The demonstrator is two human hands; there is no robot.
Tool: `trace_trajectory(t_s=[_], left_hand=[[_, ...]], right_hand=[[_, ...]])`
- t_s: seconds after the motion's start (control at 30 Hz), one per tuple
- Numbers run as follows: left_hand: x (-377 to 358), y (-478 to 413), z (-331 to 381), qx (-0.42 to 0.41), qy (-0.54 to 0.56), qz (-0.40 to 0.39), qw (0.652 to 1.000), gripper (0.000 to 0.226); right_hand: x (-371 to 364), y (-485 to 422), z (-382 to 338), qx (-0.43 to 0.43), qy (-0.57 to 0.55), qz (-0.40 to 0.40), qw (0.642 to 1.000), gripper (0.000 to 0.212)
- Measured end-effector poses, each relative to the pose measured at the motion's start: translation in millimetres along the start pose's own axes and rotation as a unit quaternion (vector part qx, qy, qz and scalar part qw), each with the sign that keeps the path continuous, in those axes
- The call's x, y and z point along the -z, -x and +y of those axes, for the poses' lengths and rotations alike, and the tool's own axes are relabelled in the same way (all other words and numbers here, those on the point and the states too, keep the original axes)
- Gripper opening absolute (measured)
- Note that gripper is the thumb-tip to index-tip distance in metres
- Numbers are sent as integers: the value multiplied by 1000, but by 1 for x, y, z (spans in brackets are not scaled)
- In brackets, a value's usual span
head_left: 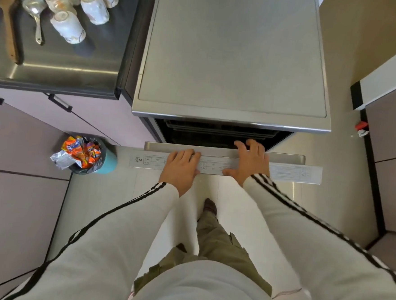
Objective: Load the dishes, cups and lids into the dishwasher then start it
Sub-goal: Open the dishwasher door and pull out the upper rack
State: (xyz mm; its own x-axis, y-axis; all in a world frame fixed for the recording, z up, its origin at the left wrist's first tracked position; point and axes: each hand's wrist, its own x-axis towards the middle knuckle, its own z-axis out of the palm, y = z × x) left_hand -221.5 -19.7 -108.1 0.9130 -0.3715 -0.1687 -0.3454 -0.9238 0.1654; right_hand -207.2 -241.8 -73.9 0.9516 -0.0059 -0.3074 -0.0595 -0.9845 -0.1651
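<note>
Dishwasher [236, 58]: stands in the upper centre, flat grey top bare. Its door [285, 157] is ajar, tilted out from the front. A dark gap shows behind the door's top edge, with rack wires [217, 129] faintly visible inside.

Left hand [181, 166]: released, laid palm down on the door's top edge, fingers straight and together, covering part of the printed label strip [293, 173].

Right hand [250, 164]: also released, flat on the same edge beside the left, fingers spread with their tips over the gap, thumb on the label strip. Neither hand holds an item.

Cups [94, 8]: several pale cups stand upside down on the steel counter [57, 74] to the left of the dishwasher, none inside it. A metal ladle [34, 12] and a wooden spoon [7, 24] lie further left of them.

On the floor at the dishwasher's front left corner stands a teal bin [108, 162] stuffed with orange wrappers [82, 152]. A small red object [361, 125] sits on the floor to the dishwasher's right; its nature cannot be determined.
</note>
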Motion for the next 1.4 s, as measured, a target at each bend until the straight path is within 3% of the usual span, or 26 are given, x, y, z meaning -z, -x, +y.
trace_trajectory(t_s=[0.07, 0.13, 0.3, 0.47, 0.87, 1.03, 1.27, 1.4], left_hand=[[-4, 14, 1, -9, 14, -24, 1000, 46], [-7, 25, 3, 3, 14, -50, 999, 55], [-26, 43, 6, 58, -23, -111, 992, 126], [-60, 60, 1, 31, -44, -168, 984, 144], [-157, 132, 20, 35, 10, -246, 969, 138], [-199, 152, 27, 38, 8, -277, 960, 134], [-282, 196, 37, 66, 4, -261, 963, 124], [-325, 214, 39, 56, -3, -261, 964, 112]], right_hand=[[-2, -5, 3, 19, 66, -70, 995, 123], [-13, -2, 0, 47, 116, -113, 986, 138], [-47, 20, -7, 115, 183, -147, 965, 144], [-84, 45, -8, 122, 212, -173, 954, 148], [-197, 122, 13, 120, 142, -240, 953, 129], [-245, 141, 23, 165, 112, -267, 943, 120], [-326, 171, 48, 215, 70, -259, 939, 103], [-372, 183, 58, 205, 43, -263, 942, 106]])
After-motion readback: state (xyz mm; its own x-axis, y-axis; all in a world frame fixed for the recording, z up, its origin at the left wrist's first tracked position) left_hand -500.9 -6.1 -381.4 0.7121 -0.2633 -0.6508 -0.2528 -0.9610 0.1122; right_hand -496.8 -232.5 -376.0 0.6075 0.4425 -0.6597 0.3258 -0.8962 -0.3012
